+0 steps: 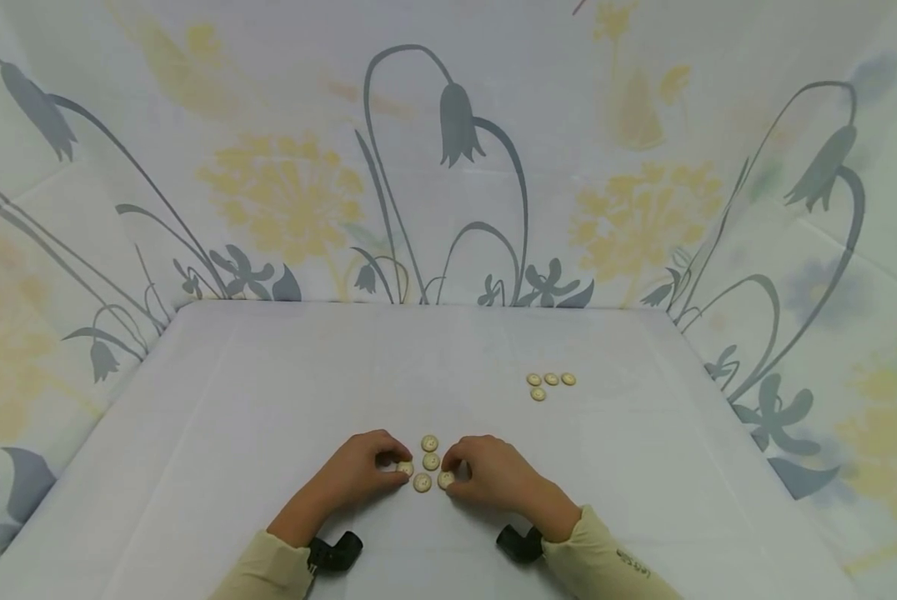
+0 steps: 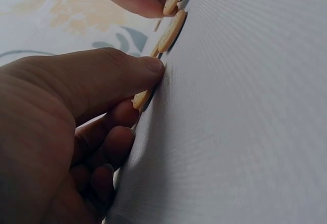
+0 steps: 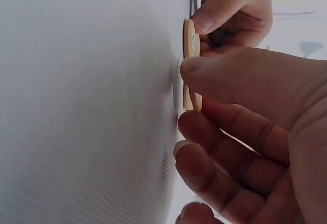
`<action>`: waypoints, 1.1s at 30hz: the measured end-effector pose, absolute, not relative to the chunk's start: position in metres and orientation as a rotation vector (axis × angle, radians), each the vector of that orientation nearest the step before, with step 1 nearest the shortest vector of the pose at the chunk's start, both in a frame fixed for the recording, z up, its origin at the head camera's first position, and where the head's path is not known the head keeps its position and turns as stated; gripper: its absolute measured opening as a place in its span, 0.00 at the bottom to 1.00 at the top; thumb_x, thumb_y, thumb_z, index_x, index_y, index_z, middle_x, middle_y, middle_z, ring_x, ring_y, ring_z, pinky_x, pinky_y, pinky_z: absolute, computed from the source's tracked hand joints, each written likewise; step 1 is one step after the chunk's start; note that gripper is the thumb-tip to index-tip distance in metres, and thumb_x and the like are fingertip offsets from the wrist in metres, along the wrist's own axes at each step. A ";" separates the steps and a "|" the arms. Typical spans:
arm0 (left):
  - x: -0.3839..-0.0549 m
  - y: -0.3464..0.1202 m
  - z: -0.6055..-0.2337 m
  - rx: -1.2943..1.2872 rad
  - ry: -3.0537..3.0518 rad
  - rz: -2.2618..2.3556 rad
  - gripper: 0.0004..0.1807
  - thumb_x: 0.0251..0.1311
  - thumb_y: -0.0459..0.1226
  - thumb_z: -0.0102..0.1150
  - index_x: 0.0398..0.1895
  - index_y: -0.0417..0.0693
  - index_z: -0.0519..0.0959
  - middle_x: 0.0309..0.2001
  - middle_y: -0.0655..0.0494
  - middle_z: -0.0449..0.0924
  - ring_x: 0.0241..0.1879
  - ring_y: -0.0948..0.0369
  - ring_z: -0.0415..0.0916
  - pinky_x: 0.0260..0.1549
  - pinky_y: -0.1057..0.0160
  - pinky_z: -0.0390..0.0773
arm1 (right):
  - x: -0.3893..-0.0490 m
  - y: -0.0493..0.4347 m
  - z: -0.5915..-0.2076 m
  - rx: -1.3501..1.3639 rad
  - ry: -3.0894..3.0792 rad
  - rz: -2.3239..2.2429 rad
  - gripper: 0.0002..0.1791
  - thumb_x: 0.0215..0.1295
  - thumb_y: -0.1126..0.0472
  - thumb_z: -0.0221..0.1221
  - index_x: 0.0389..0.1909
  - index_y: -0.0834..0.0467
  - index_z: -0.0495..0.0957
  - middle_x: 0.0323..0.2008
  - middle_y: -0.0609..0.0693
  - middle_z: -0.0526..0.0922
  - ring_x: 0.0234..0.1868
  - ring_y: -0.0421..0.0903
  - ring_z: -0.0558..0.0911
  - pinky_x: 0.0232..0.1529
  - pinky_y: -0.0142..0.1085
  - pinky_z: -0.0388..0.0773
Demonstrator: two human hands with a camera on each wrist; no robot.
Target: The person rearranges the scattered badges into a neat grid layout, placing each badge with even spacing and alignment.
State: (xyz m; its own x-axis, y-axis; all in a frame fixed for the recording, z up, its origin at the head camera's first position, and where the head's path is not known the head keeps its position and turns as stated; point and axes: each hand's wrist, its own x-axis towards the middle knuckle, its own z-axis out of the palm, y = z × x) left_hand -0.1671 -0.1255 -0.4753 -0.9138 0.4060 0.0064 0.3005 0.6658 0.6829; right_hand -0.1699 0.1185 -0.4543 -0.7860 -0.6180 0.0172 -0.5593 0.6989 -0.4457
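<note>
Low in the head view, my left hand (image 1: 360, 472) pinches a round cream button (image 1: 404, 470) between thumb and fingertips at the white tabletop. Opposite it, my right hand (image 1: 497, 473) grips another button (image 1: 445, 480) by its edges. Between the two hands lie three more buttons: a far one (image 1: 429, 443), a middle one (image 1: 430, 461) and a near one (image 1: 422, 482). The left wrist view shows the thumb over the held button (image 2: 143, 99), which sits at the cloth. In the right wrist view, the thumb partly hides its button (image 3: 196, 100).
Several matching buttons (image 1: 551, 379) lie farther back to the right, three in a row and one in front. A flower-printed cloth (image 1: 448, 208) stands behind and on both sides of the white table (image 1: 306, 358). Each wrist wears a black camera (image 1: 336, 552).
</note>
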 end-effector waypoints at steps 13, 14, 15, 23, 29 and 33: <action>-0.168 -0.125 -0.475 0.575 2.726 1.078 0.11 0.54 0.45 0.69 0.40 0.58 0.84 0.39 0.69 0.79 0.39 0.67 0.74 0.40 0.66 0.75 | -0.174 0.122 -0.449 -0.976 2.772 -0.668 0.13 0.58 0.57 0.67 0.45 0.53 0.85 0.35 0.40 0.83 0.31 0.32 0.73 0.37 0.31 0.71; -0.168 -0.125 -0.475 0.575 2.727 1.076 0.11 0.54 0.45 0.69 0.40 0.58 0.84 0.39 0.69 0.79 0.39 0.67 0.74 0.40 0.66 0.75 | -0.174 0.123 -0.449 -0.975 2.771 -0.671 0.13 0.58 0.57 0.66 0.44 0.53 0.85 0.35 0.40 0.83 0.30 0.32 0.72 0.36 0.30 0.71; -0.167 -0.125 -0.475 0.576 2.727 1.076 0.10 0.55 0.45 0.69 0.40 0.58 0.84 0.39 0.69 0.79 0.39 0.68 0.74 0.40 0.66 0.75 | -0.174 0.123 -0.449 -0.976 2.772 -0.670 0.12 0.58 0.56 0.66 0.44 0.52 0.86 0.35 0.40 0.82 0.29 0.32 0.71 0.35 0.29 0.70; -0.165 -0.125 -0.475 0.608 2.727 1.096 0.10 0.56 0.43 0.68 0.41 0.56 0.84 0.39 0.69 0.79 0.38 0.69 0.73 0.39 0.67 0.75 | -0.174 0.128 -0.448 -0.969 2.822 -0.649 0.12 0.59 0.55 0.65 0.44 0.52 0.86 0.36 0.40 0.83 0.30 0.32 0.72 0.36 0.31 0.71; -0.165 -0.125 -0.475 0.597 2.746 1.078 0.10 0.55 0.43 0.69 0.40 0.57 0.84 0.39 0.69 0.79 0.38 0.69 0.73 0.39 0.67 0.75 | -0.180 0.133 -0.448 -0.930 2.850 -0.636 0.12 0.60 0.55 0.64 0.44 0.50 0.86 0.37 0.40 0.84 0.33 0.34 0.75 0.38 0.31 0.73; -0.165 -0.125 -0.473 0.592 2.751 1.071 0.10 0.55 0.43 0.69 0.40 0.57 0.84 0.38 0.69 0.79 0.38 0.69 0.73 0.39 0.67 0.75 | -0.184 0.138 -0.446 -0.895 2.869 -0.647 0.13 0.58 0.56 0.65 0.45 0.51 0.85 0.38 0.40 0.84 0.33 0.34 0.75 0.36 0.31 0.73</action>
State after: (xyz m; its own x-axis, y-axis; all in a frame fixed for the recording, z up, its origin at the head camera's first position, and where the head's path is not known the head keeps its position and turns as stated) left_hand -0.1651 -0.1250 -0.4734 -0.9144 0.4043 0.0203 0.3116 0.6710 0.6728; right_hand -0.1841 0.1384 -0.4455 -0.8286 -0.5567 0.0594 -0.5284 0.7423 -0.4121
